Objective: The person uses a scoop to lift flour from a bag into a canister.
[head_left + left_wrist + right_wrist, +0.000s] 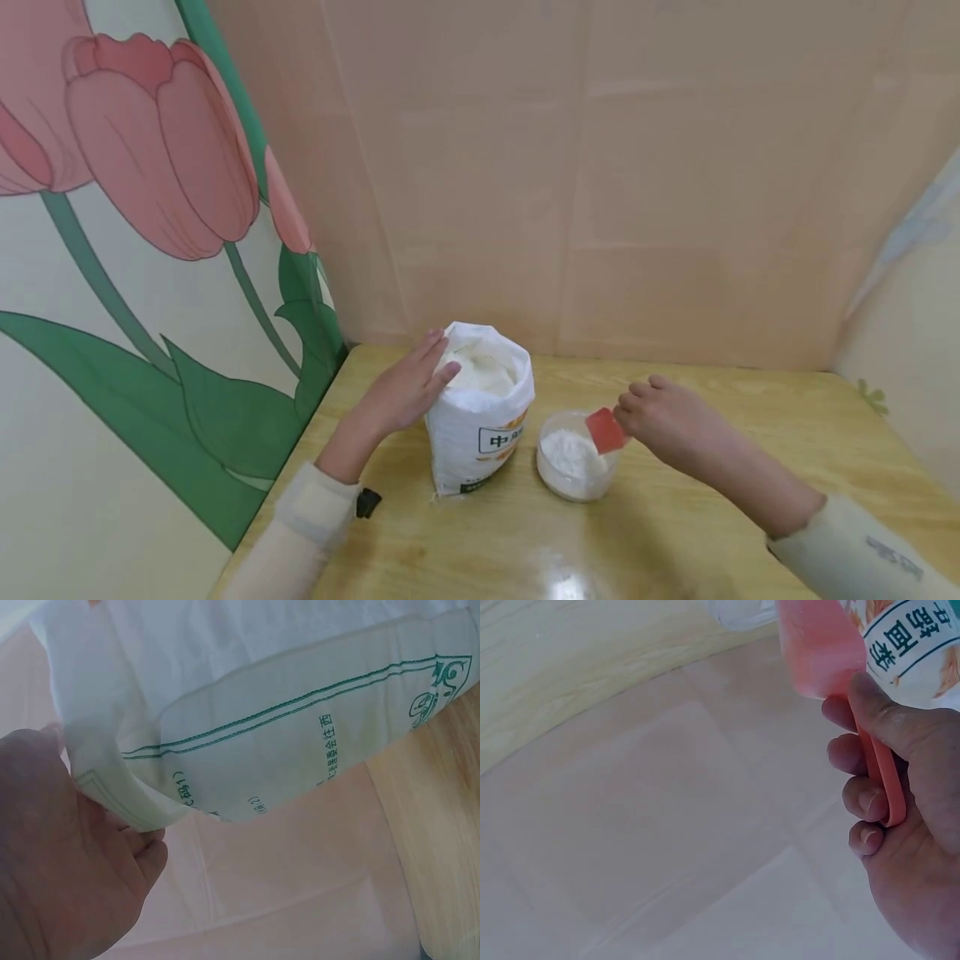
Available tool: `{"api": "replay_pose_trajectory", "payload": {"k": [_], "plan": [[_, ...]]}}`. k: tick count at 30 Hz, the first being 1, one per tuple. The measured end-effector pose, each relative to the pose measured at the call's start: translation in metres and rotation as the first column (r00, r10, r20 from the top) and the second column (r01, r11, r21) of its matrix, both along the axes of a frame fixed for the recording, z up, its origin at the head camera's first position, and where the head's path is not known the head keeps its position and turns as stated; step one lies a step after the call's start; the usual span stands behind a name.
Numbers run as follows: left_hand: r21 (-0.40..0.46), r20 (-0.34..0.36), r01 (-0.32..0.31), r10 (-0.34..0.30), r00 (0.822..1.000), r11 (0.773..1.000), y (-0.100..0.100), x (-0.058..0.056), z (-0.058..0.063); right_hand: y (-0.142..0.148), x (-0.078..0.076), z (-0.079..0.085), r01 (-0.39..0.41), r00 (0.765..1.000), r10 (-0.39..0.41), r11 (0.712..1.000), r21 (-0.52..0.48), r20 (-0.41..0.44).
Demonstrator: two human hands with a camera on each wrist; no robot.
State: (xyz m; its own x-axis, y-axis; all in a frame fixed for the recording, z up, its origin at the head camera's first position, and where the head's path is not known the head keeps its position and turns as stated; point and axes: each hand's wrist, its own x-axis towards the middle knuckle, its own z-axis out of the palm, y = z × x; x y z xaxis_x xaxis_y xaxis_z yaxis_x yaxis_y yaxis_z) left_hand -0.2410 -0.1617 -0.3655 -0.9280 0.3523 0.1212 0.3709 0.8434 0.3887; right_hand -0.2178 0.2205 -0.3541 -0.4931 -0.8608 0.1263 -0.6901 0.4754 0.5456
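Note:
A white flour bag [480, 446] stands with its top spread wide, and white flour [483, 373] shows inside. At the bag's left rim, my left hand [408, 383] holds the edge with the thumb over it; in the left wrist view the fingers [150, 855] lie along the folded rim. My right hand [667, 421] grips the handle of a red plastic scoop [821, 649]. The scoop is tilted over the right side of a clear round bowl [576, 487], which contains a heap of white flour [573, 452]. What the scoop itself contains is hidden.
All of this stands on a wood-grain table [465, 554]. A brown paper-like covering [600, 208] rises behind it, and a wall with painted tulips [165, 150] borders the left. A pale wall [911, 308] is on the right.

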Motion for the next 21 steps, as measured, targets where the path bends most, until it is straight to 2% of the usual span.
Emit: {"api": "replay_pose_trajectory", "payload": {"k": [7, 10, 13, 15, 18, 21], "plan": [[-0.009, -0.01, -0.01, 0.01, 1.0, 1.0, -0.002, 0.0, -0.001, 0.005, -0.006, 0.003, 0.037, 0.991, -0.021, 0.993, -0.113, 0.135], [-0.014, -0.009, -0.012, 0.011, 1.0, 1.0, -0.001, 0.0, -0.001, 0.01, -0.01, 0.001, 0.107, 0.973, -0.057, 0.97, -0.22, 0.223], [-0.017, -0.002, -0.025, 0.024, 1.0, 1.0, 0.0, 0.001, -0.001, 0.016, -0.013, -0.001, 0.202, 0.931, -0.061, 0.907, -0.369, 0.359], [-0.023, 0.001, -0.031, 0.031, 1.0, 0.999, 0.001, 0.001, -0.001, 0.02, -0.015, -0.003, 0.219, 0.914, -0.013, 0.858, -0.465, 0.407], [-0.031, 0.009, -0.033, 0.034, 0.999, 0.999, 0.002, 0.0, -0.001, 0.024, -0.017, -0.002, 0.198, 0.905, 0.083, 0.784, -0.588, 0.416], [-0.036, 0.013, -0.036, 0.036, 0.999, 0.999, 0.002, 0.0, 0.0, 0.022, -0.017, 0.008, 0.204, 0.899, 0.13, 0.722, -0.661, 0.418]]}}
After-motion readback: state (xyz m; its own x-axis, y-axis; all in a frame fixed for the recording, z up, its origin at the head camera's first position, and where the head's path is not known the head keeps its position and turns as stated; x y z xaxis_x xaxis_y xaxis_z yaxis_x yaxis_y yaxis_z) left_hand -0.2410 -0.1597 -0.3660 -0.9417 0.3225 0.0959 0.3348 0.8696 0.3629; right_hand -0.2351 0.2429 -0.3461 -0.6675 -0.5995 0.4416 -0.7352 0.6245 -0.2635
